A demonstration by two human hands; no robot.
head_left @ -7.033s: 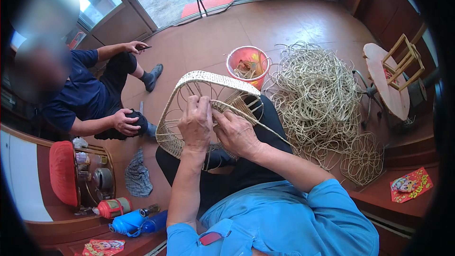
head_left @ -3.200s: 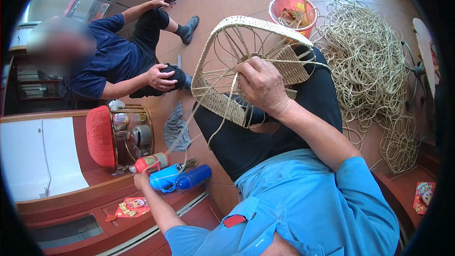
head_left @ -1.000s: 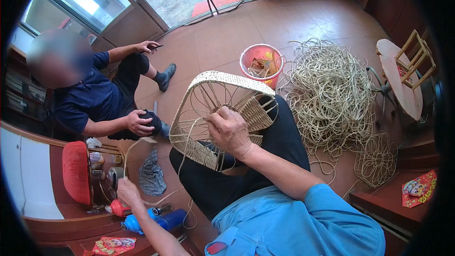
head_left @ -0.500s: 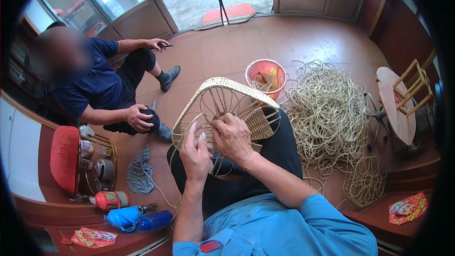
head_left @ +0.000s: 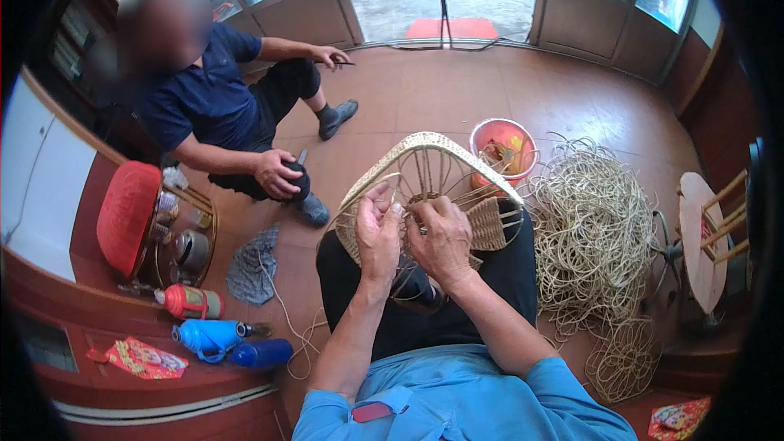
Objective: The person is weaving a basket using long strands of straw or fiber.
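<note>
A half-woven basket (head_left: 433, 143) of straw cord lies across my lap, its thick plaited rim arching away from me. Thin spokes run inward from the rim to a small woven centre, and a tightly woven patch (head_left: 487, 226) fills part of its right side. My left hand (head_left: 378, 237) is inside the frame, fingers curled, with a pale straw cord (head_left: 395, 183) looping up from the fingertips. Close beside it, my right hand (head_left: 443, 238) pinches at the spokes near the centre. Its fingertips partly hide what they grip.
A red bucket (head_left: 504, 147) stands beyond the basket, beside a large heap of straw cord (head_left: 590, 237). Right of that is a round wooden top (head_left: 701, 237). A seated person (head_left: 208, 98) is at left, near a red stool (head_left: 129, 208), flasks (head_left: 208, 336) and a grey cloth (head_left: 253, 269).
The view has swung left, so everything sits further right. My left fingers, raised and straighter before, are now curled lower near the cord; my right hand has stayed by the spokes.
</note>
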